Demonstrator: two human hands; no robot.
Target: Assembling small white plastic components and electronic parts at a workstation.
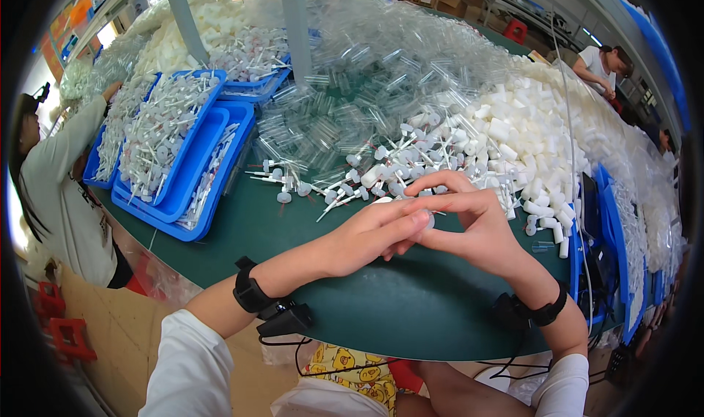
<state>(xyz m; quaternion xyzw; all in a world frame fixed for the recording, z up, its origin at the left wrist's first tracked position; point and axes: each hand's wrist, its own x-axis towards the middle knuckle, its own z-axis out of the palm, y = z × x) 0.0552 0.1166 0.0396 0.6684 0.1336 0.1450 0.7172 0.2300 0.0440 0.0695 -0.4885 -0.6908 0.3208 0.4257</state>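
My left hand (pixel 367 237) and my right hand (pixel 480 230) meet above the near middle of the green table, both closed. Between the left thumb tip and the right fingers shows a small pale disc-ended part (pixel 430 219); the rest of it is hidden by my fingers. Just beyond my hands lies a loose heap of white stick parts with round discs (pixel 403 153), some with thin red ends. To its right is a large pile of short white foam cylinders (pixel 539 142). Clear plastic tubes (pixel 330 124) are spread behind the heap.
Blue trays (pixel 213 190) full of disc-ended sticks are stacked at the left. More blue bins (pixel 612 234) stand at the right. Grey posts (pixel 295 36) rise from the table's far side. One person (pixel 66 175) reaches in at the left; another (pixel 601 69) is far right.
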